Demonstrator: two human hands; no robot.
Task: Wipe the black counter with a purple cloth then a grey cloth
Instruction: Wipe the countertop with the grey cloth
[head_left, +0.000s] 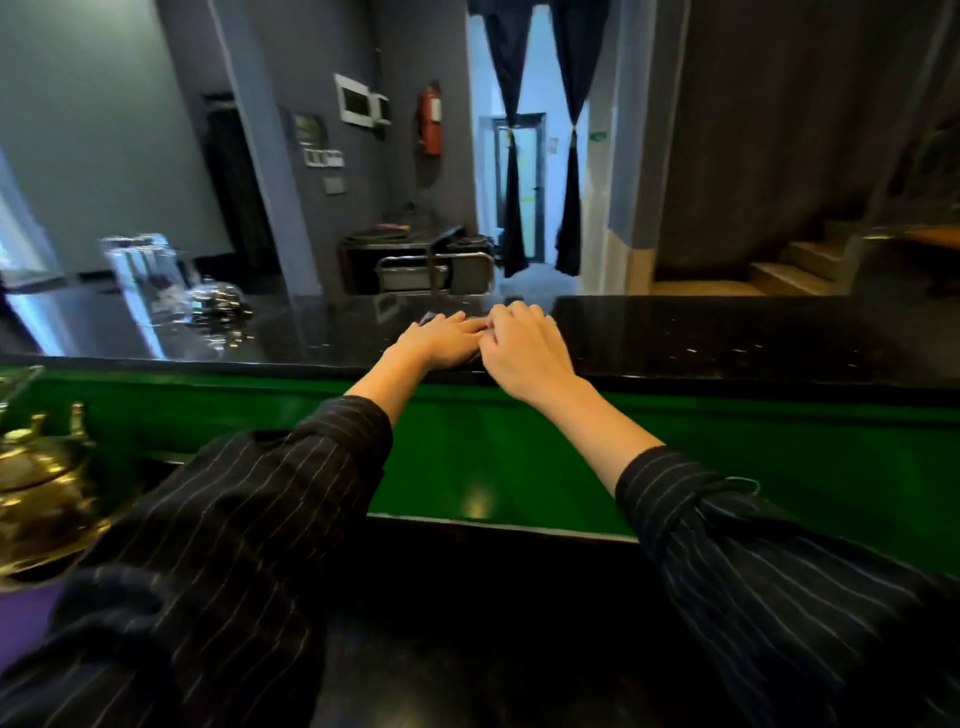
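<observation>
— Item one, hands?
— Left hand (445, 339) and right hand (522, 347) are lying flat, touching, on the black counter (727, 338), pressing a dark cloth (429, 318); its colour I cannot tell.
— Elsewhere?
— A brass pot (41, 488) is sitting lower left.

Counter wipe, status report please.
Left hand and right hand flat on a dark cloth, mostly hidden. Black counter ahead bare. Shiny jars far left.

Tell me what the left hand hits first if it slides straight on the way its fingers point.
The left hand lies flat on the black counter, fingers pointing forward and rightward. They already meet the right hand, so that comes first. A dark cloth seems to lie under both hands, though little of it shows.
</observation>
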